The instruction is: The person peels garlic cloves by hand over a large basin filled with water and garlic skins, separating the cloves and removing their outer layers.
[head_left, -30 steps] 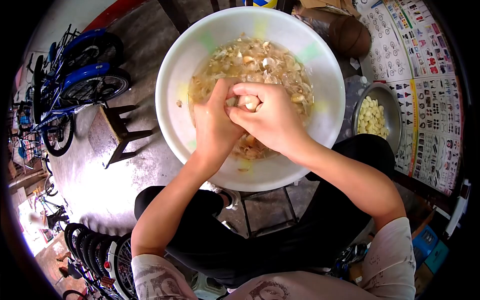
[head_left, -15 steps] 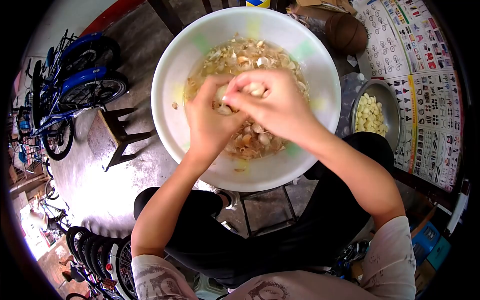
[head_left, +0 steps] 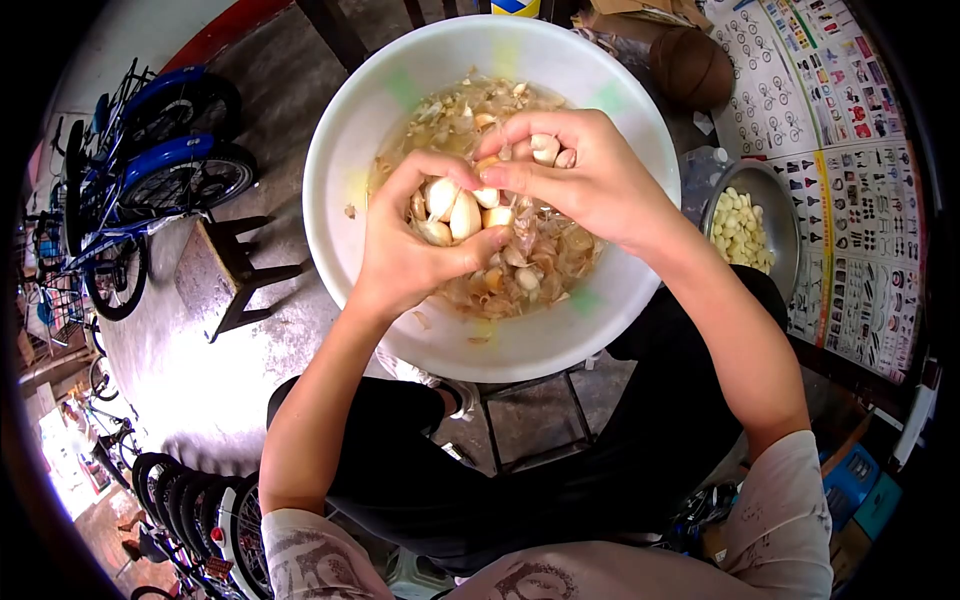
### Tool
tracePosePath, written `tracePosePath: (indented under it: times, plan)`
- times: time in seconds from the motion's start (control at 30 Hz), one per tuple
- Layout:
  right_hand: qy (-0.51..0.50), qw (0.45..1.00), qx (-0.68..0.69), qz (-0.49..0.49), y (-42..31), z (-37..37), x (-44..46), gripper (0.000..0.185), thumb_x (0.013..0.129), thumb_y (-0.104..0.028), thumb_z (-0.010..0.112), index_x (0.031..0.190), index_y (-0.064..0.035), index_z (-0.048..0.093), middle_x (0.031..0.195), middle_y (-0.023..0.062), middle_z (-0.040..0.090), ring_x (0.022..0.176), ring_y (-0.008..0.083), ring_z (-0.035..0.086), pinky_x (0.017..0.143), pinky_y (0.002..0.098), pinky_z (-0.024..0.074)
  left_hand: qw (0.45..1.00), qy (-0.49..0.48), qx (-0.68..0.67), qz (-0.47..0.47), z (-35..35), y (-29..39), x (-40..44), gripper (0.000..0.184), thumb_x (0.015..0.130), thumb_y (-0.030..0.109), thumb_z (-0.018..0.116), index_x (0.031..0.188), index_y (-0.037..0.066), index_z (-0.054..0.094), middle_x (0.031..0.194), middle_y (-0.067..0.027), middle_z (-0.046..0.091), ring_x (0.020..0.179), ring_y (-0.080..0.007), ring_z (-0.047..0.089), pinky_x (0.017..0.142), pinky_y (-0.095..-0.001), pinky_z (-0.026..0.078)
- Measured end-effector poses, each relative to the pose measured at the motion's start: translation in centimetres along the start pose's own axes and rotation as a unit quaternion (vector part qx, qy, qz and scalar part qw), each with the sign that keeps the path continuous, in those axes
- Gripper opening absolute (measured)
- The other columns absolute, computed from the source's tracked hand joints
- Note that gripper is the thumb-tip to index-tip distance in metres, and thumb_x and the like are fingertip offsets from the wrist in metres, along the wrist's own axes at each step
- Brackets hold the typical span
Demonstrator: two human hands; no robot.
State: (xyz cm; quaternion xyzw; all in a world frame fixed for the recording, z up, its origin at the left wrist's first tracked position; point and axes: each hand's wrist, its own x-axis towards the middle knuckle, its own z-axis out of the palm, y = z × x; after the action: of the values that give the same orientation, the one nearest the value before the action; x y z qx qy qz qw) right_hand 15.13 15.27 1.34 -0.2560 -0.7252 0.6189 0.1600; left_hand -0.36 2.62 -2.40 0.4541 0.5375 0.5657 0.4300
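Several pale garlic cloves [head_left: 463, 214] lie cupped in my left hand [head_left: 400, 235], whose fingers and thumb curl round them. My right hand [head_left: 600, 185] is closed around more garlic cloves [head_left: 545, 149], with its thumb and forefinger at the edge of the left hand's handful. Both hands are held over a big white plastic basin [head_left: 335, 255]. In the basin, loose papery garlic skins [head_left: 540, 265] and some cloves float in yellowish water.
To the right, a metal bowl [head_left: 785, 225] holds peeled cloves beside a table covered in printed sheets [head_left: 850, 180]. A small wooden stool [head_left: 235, 270] and blue bicycles [head_left: 170, 160] stand at left. My knees are below the basin.
The hands were close together with the cloves mostly hidden. Now they have drawn a little apart, and the left hand has opened out, showing its cloves.
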Motion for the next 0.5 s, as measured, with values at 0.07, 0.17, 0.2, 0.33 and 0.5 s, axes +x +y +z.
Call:
tracePosePath:
  times: [0.07, 0.17, 0.2, 0.33, 0.5]
  plan:
    - [0.023, 0.999, 0.016, -0.022, 0.5, 0.5, 0.1, 0.022, 0.085, -0.018, 0.073, 0.096, 0.0002, 0.07, 0.084, 0.008, 0.071, 0.079, 0.0136, 0.065, 0.072, 0.0275, 0.0502, 0.999, 0.021, -0.036, -0.009, 0.1, -0.4, 0.0, 0.044, 0.07, -0.001, 0.079, 0.106, 0.006, 0.054, 0.096, -0.004, 0.061, 0.083, -0.0112, 0.061, 0.073, -0.0254, 0.052]
    - [0.061, 0.995, -0.016, -0.073, 0.1, 0.5, 0.0, 0.018, 0.085, -0.015, 0.073, 0.096, -0.0003, 0.07, 0.082, 0.006, 0.071, 0.076, 0.0123, 0.065, 0.068, 0.0266, 0.0505, 0.984, 0.033, -0.151, -0.092, 0.1, 0.8, 0.2, 0.05, 0.076, 0.0, 0.074, 0.121, 0.007, 0.052, 0.096, -0.0045, 0.061, 0.081, -0.0118, 0.062, 0.066, -0.0238, 0.049]
    - [0.076, 0.99, -0.065, -0.104, -0.3, 0.4, 0.0, 0.017, 0.086, -0.014, 0.072, 0.096, -0.0006, 0.07, 0.081, 0.005, 0.071, 0.075, 0.0114, 0.065, 0.067, 0.0263, 0.0505, 0.96, 0.023, -0.227, -0.164, 0.0, 1.3, 0.3, 0.055, 0.079, 0.001, 0.071, 0.129, 0.008, 0.05, 0.097, -0.005, 0.061, 0.08, -0.0122, 0.062, 0.063, -0.0228, 0.048]
    - [0.096, 0.991, -0.028, -0.093, -0.7, -0.9, 0.2, 0.017, 0.086, -0.013, 0.071, 0.098, -0.0009, 0.07, 0.081, 0.0045, 0.07, 0.074, 0.0085, 0.063, 0.065, 0.0246, 0.0494, 0.935, 0.04, -0.279, -0.217, -0.7, 1.1, 0.3, 0.048, 0.09, 0.013, 0.062, 0.135, 0.011, 0.048, 0.101, -0.0051, 0.061, 0.083, -0.0119, 0.059, 0.057, -0.0196, 0.039]
    - [0.045, 0.993, -0.036, -0.104, 0.2, 0.4, 0.1, 0.016, 0.087, -0.014, 0.071, 0.098, -0.0017, 0.068, 0.079, 0.0048, 0.069, 0.067, 0.008, 0.061, 0.057, 0.0245, 0.0464, 0.934, 0.068, -0.255, -0.242, -0.4, 0.5, 0.3, 0.031, 0.096, 0.02, 0.057, 0.125, 0.01, 0.057, 0.102, -0.0036, 0.061, 0.083, -0.0111, 0.059, 0.06, -0.0204, 0.039]
